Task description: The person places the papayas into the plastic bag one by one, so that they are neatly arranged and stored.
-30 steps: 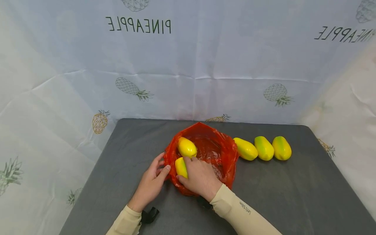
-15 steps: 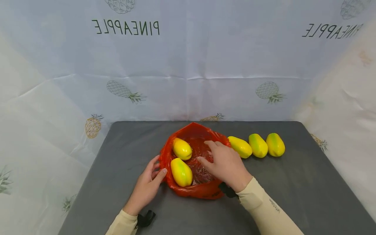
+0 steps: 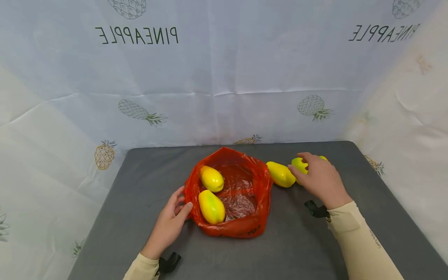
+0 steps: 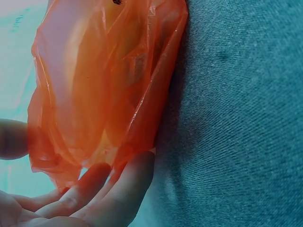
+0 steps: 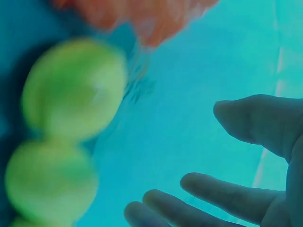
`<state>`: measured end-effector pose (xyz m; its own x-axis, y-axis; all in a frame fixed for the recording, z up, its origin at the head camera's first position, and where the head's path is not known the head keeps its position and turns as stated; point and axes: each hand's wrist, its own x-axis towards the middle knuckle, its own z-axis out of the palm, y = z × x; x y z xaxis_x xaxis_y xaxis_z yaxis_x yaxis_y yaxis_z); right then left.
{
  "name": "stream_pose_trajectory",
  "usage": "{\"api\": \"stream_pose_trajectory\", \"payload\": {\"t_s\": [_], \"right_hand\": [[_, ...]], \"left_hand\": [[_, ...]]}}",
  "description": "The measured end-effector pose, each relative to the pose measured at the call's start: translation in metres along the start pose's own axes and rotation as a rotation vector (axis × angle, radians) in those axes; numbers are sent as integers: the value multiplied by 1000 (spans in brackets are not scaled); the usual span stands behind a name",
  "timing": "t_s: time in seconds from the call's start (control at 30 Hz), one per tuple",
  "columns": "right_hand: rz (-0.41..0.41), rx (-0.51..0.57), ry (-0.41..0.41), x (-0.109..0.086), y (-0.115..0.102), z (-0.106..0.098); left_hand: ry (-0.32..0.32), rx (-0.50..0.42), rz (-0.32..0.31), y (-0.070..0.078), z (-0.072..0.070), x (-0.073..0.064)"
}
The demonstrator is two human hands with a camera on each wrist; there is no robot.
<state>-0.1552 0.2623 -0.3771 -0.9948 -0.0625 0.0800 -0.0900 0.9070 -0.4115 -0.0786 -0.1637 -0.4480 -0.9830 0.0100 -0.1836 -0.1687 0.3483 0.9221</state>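
Note:
A red plastic bag (image 3: 241, 229) stands with its mouth wide. Inside, along its left wall, lie two yellow fruits shaped like papayas, a rear one (image 3: 211, 179) and a front one (image 3: 212, 207) with a green streak. My left hand (image 3: 166, 225) rests its fingertips and thumb against the bag's outer left side; the left wrist view shows fingers (image 4: 135, 179) touching the thin plastic. My right hand (image 3: 322, 181) hovers over the row of fruits right of the bag, fingers spread, holding nothing. It partly hides the middle fruit (image 3: 298, 163) and mostly covers the right one (image 3: 323, 158).
The row's left fruit (image 3: 281, 174) lies close beside the bag's right wall. Everything stands on a dark grey table (image 3: 224, 256). A white curtain (image 3: 196, 70) printed with pineapples hangs behind the table's far edge and along the sides.
My right hand has let go of the front fruit in the bag, come out and moved right over the row. My left hand stays at the bag's left side. The head view has shifted slightly.

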Motion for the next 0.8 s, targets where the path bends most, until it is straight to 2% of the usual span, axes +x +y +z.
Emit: {"api": "stream_pose_trajectory", "payload": {"t_s": [0.17,0.33,0.6,0.8], "right_hand": [[42,-30,-22,10,42,-6],[91,-59,-60,20,71,-6],[146,-63,-108,27,100,-2],[188,-39,-163,29,112,3]], "left_hand": [[-1,-15,0,1,-1,0],[4,-10,14,3,-1,-1],[4,-16,45,2,-2,-3],[15,6,55,3,-3,-2]]}}
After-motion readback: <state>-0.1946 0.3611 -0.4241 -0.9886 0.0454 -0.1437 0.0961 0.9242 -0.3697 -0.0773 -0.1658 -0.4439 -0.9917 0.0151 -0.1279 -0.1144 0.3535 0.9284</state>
